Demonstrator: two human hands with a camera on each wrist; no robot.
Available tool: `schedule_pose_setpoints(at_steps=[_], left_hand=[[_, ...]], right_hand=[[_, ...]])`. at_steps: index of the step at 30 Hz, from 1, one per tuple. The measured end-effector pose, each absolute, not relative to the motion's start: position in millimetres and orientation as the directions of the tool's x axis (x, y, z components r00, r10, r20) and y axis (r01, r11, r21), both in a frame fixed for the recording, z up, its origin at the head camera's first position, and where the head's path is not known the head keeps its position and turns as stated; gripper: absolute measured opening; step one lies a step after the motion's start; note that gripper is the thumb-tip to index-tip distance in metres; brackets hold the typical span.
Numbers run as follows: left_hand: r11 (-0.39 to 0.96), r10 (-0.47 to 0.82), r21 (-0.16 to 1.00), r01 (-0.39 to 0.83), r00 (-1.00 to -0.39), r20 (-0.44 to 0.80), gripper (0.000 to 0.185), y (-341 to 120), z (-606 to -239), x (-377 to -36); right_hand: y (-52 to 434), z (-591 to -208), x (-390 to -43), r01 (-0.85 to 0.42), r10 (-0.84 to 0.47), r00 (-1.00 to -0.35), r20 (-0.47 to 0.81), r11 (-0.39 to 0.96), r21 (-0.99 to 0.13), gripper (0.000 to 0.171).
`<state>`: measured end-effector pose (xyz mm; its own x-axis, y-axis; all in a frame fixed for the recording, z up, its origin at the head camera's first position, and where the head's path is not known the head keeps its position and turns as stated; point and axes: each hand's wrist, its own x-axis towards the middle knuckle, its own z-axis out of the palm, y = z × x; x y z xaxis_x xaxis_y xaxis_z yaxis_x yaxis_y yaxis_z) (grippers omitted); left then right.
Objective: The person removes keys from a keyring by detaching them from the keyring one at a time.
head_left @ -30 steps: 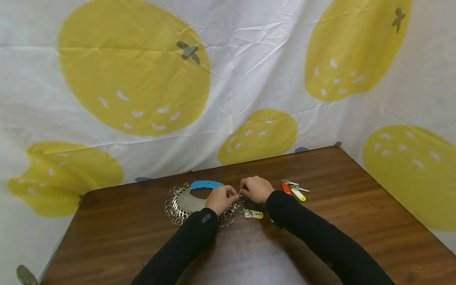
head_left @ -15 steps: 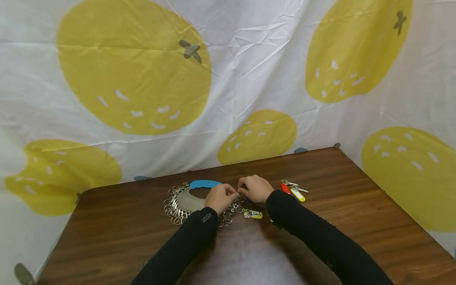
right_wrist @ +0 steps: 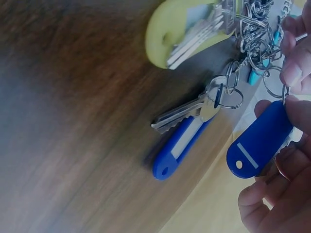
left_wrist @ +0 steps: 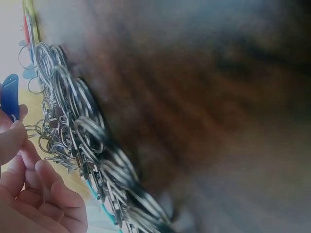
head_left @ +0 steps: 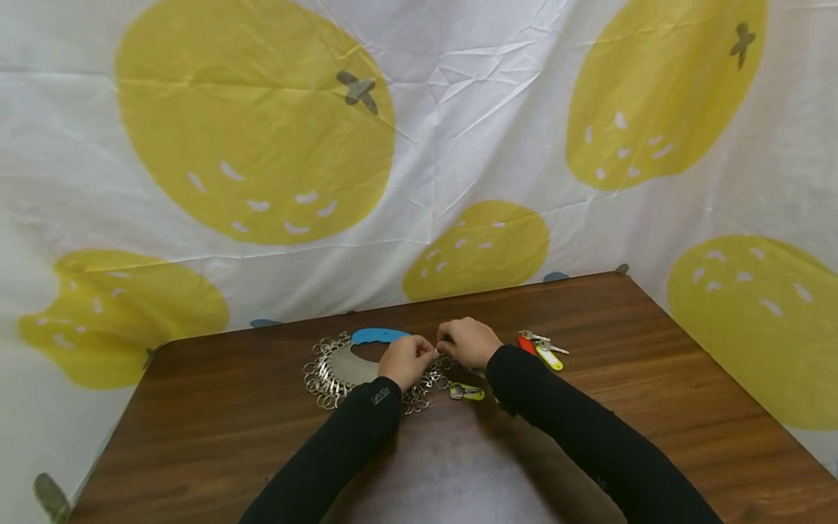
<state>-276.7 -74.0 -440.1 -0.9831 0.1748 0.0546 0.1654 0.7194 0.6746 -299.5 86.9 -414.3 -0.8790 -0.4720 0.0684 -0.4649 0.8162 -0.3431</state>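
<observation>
Pinching a small key ring (right_wrist: 276, 86) between the right hand (head_left: 466, 343) and the left hand (head_left: 407, 359), fingertips meeting at table centre. Dangling a blue key tag (right_wrist: 259, 145) off that ring, under the right thumb. Lying just at 9 o'clock of the tag: a key with a second blue tag (right_wrist: 182, 145). Spreading at 9 o'clock of the hands: a heap of metal rings (head_left: 327, 378) beside a blue-handled curved plate (head_left: 376, 336). Resting at 3 o'clock: red and yellow tagged keys (head_left: 540, 349) on the wooden table (head_left: 196, 437).

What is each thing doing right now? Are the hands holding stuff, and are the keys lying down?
left hand: pinching a small ring
right hand: pinching the ring of a blue tag, lifted
blue-tagged key: lying flat on the table
yellow-tagged key: lying flat
pile of rings: heaped, resting
</observation>
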Motion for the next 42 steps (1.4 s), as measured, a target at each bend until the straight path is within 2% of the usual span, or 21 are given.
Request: schedule_pose_setpoints(at_steps=[7,27,35,42], left_hand=[[0.712,0.182,0.684,0.161,-0.982,0.041,0.013,-72.1,-440.2,-277.2],[0.702,0.207,0.691,0.174,-0.978,0.036,0.015,-72.5,-440.8,-277.2],[0.632,0.218,0.766,0.122,-0.976,-0.024,0.020,-77.7,-439.9,-279.7],[0.611,0.192,0.781,0.127,-0.981,0.009,0.019,-77.7,-428.4,-279.4]], right_hand=[[88.0,-413.1,-299.6,-0.459,-0.462,-0.884,0.069,0.829,-0.321,0.007],[92.0,-415.0,-298.9,-0.438,-0.448,-0.892,0.069,0.816,-0.378,0.008],[93.2,-416.0,-301.4,-0.429,-0.452,-0.891,0.049,0.800,-0.419,0.008],[93.1,-416.0,-306.0,-0.454,-0.462,-0.883,0.082,0.798,-0.397,0.008]])
